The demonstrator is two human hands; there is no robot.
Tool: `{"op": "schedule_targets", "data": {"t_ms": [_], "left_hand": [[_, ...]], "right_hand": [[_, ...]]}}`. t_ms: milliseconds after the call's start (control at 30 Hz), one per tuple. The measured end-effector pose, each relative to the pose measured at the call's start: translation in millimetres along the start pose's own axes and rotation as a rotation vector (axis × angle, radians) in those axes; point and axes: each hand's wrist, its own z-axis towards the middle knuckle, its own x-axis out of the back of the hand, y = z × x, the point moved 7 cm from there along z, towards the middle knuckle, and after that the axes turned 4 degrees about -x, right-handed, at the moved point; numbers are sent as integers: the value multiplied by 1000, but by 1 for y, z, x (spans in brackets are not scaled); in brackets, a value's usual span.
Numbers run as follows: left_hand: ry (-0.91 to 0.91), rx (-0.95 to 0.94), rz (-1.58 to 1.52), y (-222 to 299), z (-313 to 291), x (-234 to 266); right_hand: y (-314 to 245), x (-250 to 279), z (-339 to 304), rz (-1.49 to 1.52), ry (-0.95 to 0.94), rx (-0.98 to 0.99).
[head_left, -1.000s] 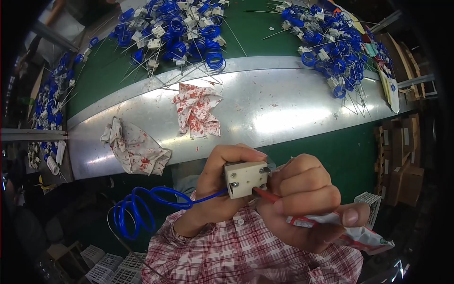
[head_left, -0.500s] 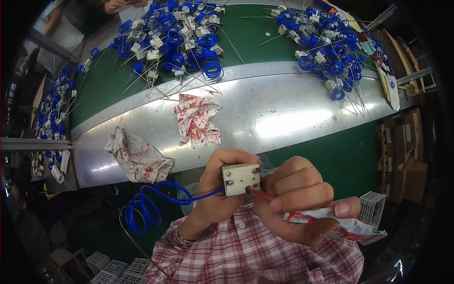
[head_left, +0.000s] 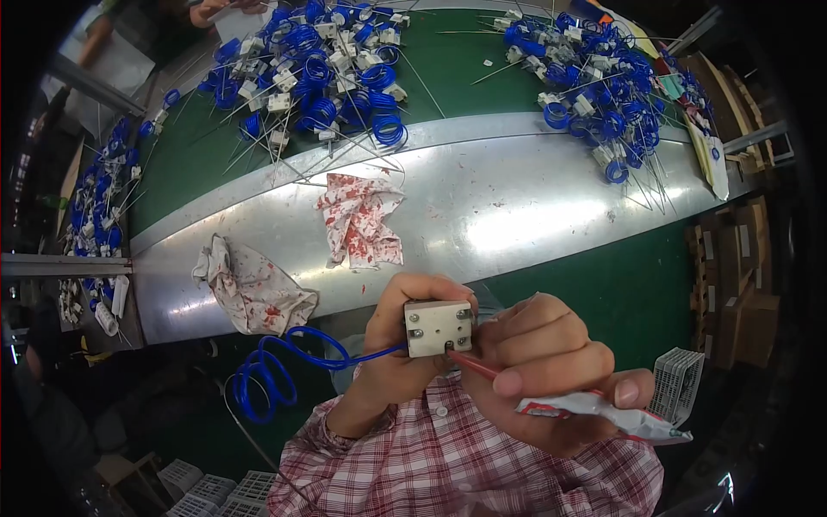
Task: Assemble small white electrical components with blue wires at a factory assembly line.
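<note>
My left hand point(head_left: 389, 345) is closed around a small white ceramic-like terminal block point(head_left: 438, 331) with metal screws on its face. From the block's left side runs a coiled blue wire point(head_left: 258, 383), hanging loosely, with a thin metal rod point(head_left: 250, 439) below it. In my right hand point(head_left: 551, 370) I grip a crumpled white and red squeeze tube point(head_left: 633, 420). Its narrow red nozzle point(head_left: 474, 364) points at the block's lower edge, its tip touching or nearly touching a screw there. The fingers cover the middle of the tube.
Red-stained white cloths point(head_left: 357, 224) lie on the metal ledge point(head_left: 482, 189). Beyond, heaps of blue-coiled parts point(head_left: 319, 77) with thin rods cover much of the green belt point(head_left: 461, 65). Another person's hand point(head_left: 207, 10) shows at the far left. White plastic baskets point(head_left: 676, 383) and cardboard boxes point(head_left: 749, 327) stand about.
The nozzle tip has shifted slightly left along the block's lower edge. The tube's tail has swung a little left, and the blue coil sways slightly.
</note>
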Motion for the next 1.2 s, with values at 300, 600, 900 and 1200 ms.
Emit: {"op": "schedule_targets", "data": {"t_ms": [300, 600, 900, 1200], "left_hand": [[90, 182, -8, -10, -1, 2], [167, 449, -353, -52, 5, -4], [180, 550, -33, -92, 94, -10], [-97, 575, 463, -205, 332, -63]], "right_hand": [[5, 8, 3, -40, 19, 48], [11, 56, 12, -223, 291, 92], [15, 133, 25, -505, 587, -3], [-3, 185, 46, -505, 653, 78]]}}
